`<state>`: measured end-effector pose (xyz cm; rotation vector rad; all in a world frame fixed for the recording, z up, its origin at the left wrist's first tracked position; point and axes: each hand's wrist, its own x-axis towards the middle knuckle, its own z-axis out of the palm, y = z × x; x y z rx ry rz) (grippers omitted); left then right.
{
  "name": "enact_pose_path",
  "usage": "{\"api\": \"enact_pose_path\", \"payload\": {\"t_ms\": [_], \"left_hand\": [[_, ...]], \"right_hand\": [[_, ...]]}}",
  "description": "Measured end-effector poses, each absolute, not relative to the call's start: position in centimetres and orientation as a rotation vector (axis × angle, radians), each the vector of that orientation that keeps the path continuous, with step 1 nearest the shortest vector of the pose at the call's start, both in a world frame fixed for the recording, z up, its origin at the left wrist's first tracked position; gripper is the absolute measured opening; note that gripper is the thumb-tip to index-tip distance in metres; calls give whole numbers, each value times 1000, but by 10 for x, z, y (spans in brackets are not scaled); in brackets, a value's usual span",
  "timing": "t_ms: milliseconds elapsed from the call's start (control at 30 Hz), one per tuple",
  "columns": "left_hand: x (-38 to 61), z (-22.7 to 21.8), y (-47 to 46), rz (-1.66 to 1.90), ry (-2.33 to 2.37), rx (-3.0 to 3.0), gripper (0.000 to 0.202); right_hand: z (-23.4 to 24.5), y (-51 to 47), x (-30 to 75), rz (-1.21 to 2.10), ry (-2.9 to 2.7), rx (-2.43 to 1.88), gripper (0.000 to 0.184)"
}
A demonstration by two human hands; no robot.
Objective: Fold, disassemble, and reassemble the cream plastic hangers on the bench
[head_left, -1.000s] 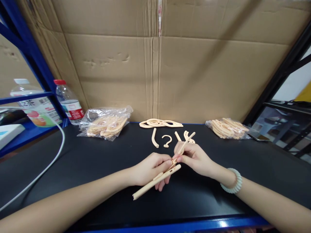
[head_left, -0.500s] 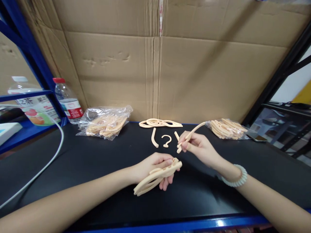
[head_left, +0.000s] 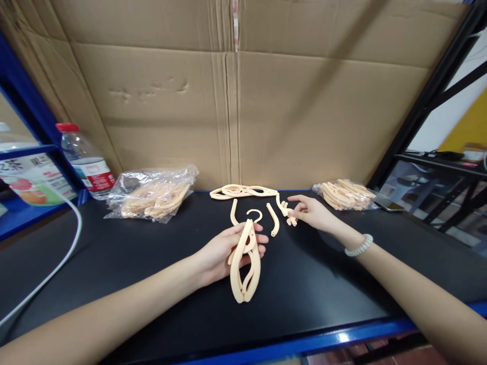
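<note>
The left hand point(head_left: 220, 253) grips the beige frame point(head_left: 236, 268); the right hand point(head_left: 314, 212), open beside small pieces point(head_left: 292, 221) (they lie crowded), needs careful fingertips.

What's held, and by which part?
Left hand holds the beige looped piece near its far end. Right hand, by small pieces: can't tell if it grips one.

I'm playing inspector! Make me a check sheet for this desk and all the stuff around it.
Surface: black tabletop, blue front edge.
Things: pale hook lies between two curved strips; looped frame behind.
Left hand: fingers hold a pointed, looped piece.
Right hand: open; fingers by small pieces, touching unclear.
Clutter: two filled clear bags, red-capped bottle, phone-like slab.
Cables: white cable curves along the left.
Surroundings: cardboard behind, blue frame left, black frame right.
</note>
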<state>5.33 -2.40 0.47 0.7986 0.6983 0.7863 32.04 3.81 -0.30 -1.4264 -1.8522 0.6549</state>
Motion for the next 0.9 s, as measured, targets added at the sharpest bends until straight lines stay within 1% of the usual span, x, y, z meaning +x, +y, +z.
{"api": "enact_pose_path", "payload": {"t_ms": [167, 267, 367, 467, 567, 667, 767, 900], "left_hand": [[55, 6, -25, 795, 685, 801, 19], [56, 9, -26, 813, 713, 805, 20], [57, 12, -28, 848, 718, 814, 19], [57, 12, -29, 910, 709, 847, 19], [56, 10, -30, 957, 707, 890, 19], [56, 9, -31, 979, 721, 880, 20], [57, 8, -33, 970, 711, 914, 27], [58, 9, -36, 935, 729, 1224, 25]], "right_hand": [[-4, 35, 315, 477, -1921, -1478, 24], [-1, 27, 310, 361, -1949, -1483, 18], [9, 6, 292, 200, -1983, -1299, 17], [20, -27, 266, 44, -2145, -802, 18], [23, -52, 245, -151, -2512, -470, 12], [17, -59, 237, -353, -2670, -407, 15], [11, -53, 238, -428, -2654, -432, 17], [6, -48, 240, -536, -2583, -446, 18]]}}
